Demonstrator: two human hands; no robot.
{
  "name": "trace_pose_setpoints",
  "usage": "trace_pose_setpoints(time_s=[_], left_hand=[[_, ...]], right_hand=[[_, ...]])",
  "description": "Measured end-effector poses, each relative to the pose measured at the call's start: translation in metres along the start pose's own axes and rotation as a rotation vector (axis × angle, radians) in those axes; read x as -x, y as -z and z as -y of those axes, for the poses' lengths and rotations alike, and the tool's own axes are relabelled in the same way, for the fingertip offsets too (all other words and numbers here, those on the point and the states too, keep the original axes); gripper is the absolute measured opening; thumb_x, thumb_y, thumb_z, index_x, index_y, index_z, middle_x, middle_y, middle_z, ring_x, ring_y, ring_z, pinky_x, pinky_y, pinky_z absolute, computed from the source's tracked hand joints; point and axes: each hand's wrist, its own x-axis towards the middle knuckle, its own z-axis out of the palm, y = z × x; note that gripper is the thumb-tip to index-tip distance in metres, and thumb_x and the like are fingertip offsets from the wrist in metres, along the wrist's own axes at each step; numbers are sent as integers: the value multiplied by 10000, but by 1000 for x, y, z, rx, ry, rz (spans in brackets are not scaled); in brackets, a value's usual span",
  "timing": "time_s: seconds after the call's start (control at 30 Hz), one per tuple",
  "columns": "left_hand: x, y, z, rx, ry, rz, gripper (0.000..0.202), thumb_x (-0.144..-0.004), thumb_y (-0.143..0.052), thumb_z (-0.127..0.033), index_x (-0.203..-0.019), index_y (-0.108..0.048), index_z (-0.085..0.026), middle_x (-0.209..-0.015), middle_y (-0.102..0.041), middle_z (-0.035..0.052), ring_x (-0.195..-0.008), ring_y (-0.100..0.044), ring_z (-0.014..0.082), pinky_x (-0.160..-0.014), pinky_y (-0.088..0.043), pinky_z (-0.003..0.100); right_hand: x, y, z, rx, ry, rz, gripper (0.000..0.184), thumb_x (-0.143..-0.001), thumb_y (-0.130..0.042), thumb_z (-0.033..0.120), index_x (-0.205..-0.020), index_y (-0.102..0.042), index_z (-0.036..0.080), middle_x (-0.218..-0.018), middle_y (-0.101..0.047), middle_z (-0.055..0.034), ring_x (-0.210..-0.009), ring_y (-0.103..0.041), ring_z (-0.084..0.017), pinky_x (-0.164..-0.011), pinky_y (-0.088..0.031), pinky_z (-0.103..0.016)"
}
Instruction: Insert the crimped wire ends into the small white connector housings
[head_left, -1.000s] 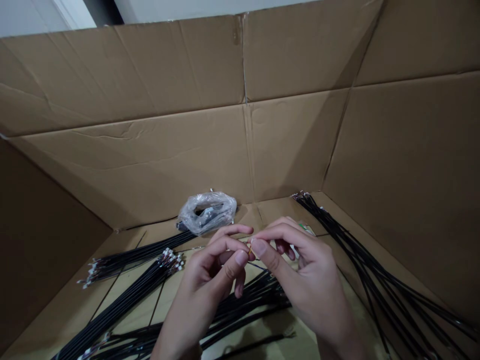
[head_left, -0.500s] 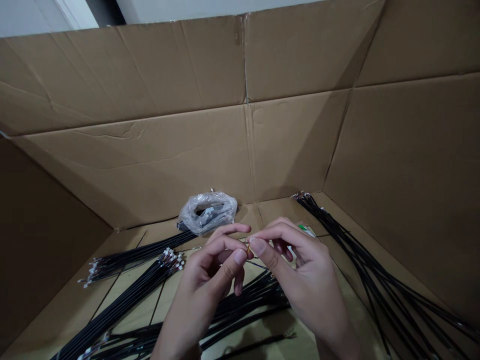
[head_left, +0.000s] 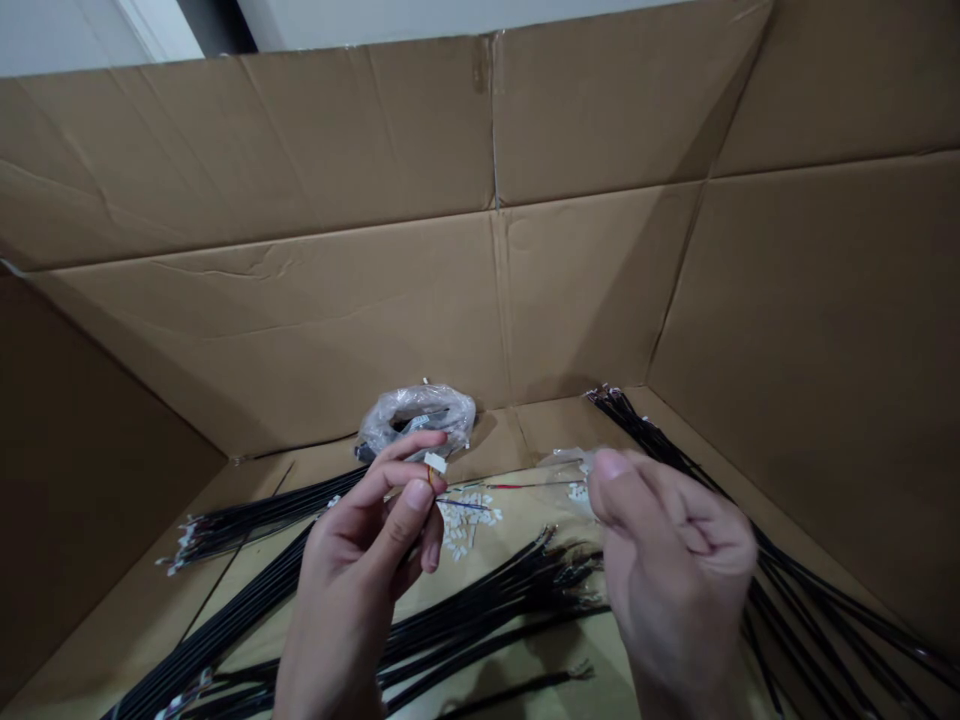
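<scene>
My left hand pinches thin coloured wires between thumb and forefinger. A small white connector housing stands just above the fingertips, with a yellow-orange wire running into it. A dark blue wire sticks out to the right from the same grip. To the right, apart from the connector, is my right hand, its fingers curled in and its thumb on top, slightly blurred. What it holds, if anything, is hidden. Loose white connector housings lie scattered on the surface between both hands.
Bundles of black cables lie at the left, front middle and right. A coil in clear plastic sits at the back. A clear bag is beside my right hand. Cardboard walls enclose the area.
My hands, together at the wires before, are apart now. The right hand has moved right and curled in; the left has moved left with the wires, and the white connector now shows.
</scene>
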Motion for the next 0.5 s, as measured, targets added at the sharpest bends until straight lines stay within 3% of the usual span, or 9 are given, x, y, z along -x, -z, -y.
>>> trace_pose_setpoints(time_s=[0.13, 0.23, 0.3, 0.4, 0.5], left_hand=[[4, -1, -1, -2, 30, -3, 481, -825, -797, -603, -552, -616, -250, -584, -401, 11, -1049, -602, 243, -728, -515, 199], [8, -5, -5, -5, -9, -1, 417, -849, -783, -591, -600, -649, -285, -590, -496, 30, -1338, -530, 240, -722, -477, 180], [9, -8, -8, -23, -64, -14, 335, -903, -749, -541, -656, -689, -323, -582, -551, 27, -1446, -463, 199, -797, -473, 200], [11, -11, -11, -40, -145, -13, 312, -952, -715, -447, -660, -688, -343, -598, -598, 16, -1495, -422, 173, -1026, -431, 260], [12, -10, -11, -49, -183, 3, 338, -955, -712, -401, -628, -667, -328, -696, -680, 22, -1498, -427, 200, -1128, -388, 317]], right_hand=[[-2, -2, 7, -230, -20, 69, 686, -1068, -570, 406, -579, -146, 181, -526, -84, 71, -446, -96, -80, -436, -160, -291], [-4, -6, 15, -347, -66, 136, 761, -1010, -615, 567, -534, -168, 176, -486, -70, 79, -399, -79, -62, -383, -103, -283], [-4, -8, 19, -371, -111, 147, 796, -954, -642, 642, -518, -172, 170, -474, -69, 79, -391, -81, -60, -372, -85, -285], [-3, -10, 21, -385, -121, 149, 785, -953, -654, 628, -518, -186, 172, -477, -70, 77, -391, -84, -65, -377, -83, -286], [-3, -9, 21, -377, -96, 127, 757, -977, -671, 557, -535, -189, 177, -493, -79, 77, -402, -91, -68, -390, -100, -282]])
